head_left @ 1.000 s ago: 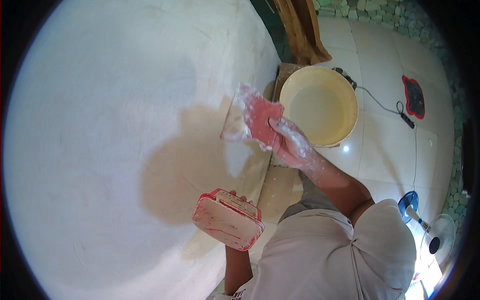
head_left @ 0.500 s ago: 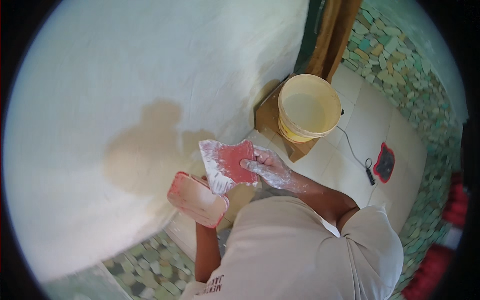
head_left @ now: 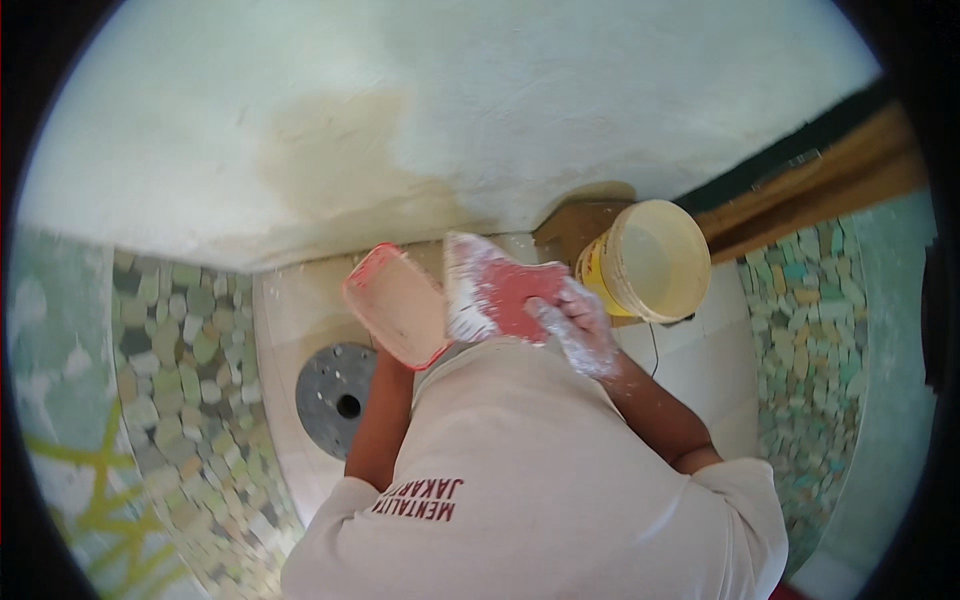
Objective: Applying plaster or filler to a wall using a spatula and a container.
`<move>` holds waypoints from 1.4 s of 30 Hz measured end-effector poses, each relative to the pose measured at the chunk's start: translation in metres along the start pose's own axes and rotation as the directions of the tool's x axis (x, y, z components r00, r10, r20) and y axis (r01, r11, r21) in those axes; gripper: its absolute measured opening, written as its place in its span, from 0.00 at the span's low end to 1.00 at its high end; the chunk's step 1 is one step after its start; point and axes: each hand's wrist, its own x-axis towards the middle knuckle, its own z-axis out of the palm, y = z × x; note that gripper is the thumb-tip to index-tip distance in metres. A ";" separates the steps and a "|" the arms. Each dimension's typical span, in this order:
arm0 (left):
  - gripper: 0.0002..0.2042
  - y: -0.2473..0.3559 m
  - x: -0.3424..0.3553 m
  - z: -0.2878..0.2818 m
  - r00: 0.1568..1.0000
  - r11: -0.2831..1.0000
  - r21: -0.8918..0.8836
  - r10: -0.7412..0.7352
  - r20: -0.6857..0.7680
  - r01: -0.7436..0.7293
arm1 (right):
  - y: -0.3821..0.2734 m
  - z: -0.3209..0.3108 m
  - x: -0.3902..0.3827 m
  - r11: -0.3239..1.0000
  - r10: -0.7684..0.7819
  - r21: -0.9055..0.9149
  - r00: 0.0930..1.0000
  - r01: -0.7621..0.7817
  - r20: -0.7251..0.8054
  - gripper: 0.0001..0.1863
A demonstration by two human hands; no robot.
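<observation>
My right hand, smeared with white, is closed on a flat red putty spreader, its thumb on the upper face. White putty coats the spreader's left part and edge. Just left of it is a shallow rectangular red-rimmed tub, its inside coated with pale residue. My left forearm reaches up to the tub, which my left hand holds from beneath; those fingers are hidden. The spreader's coated edge is right beside the tub's rim.
A pale wall with a damp-looking tan patch rises ahead. At right, a cream bucket of whitish contents stands by a brown board and a wooden door frame. A grey round disc lies on the floor tiles at left.
My view has turned left, so the wall spans the top and the grey disc shows. The spreader and tub are still held, with the spreader now beside the tub rather than partly over it.
</observation>
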 end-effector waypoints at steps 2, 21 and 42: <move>0.30 -0.027 -0.006 0.010 0.998 0.998 -0.006 0.064 0.003 -0.064 | -0.008 -0.024 -0.016 1.000 -0.015 -0.002 0.999 0.015 -0.046 0.11; 0.32 -0.187 -0.091 0.073 0.992 0.983 -0.130 0.123 -0.033 -0.126 | 0.004 -0.128 -0.121 0.960 0.060 0.279 0.981 -0.006 -0.187 0.19; 0.33 -0.187 -0.100 0.104 0.998 0.997 -0.036 0.068 0.008 -0.068 | -0.009 -0.114 -0.138 0.954 -0.085 0.278 0.991 0.111 -0.104 0.20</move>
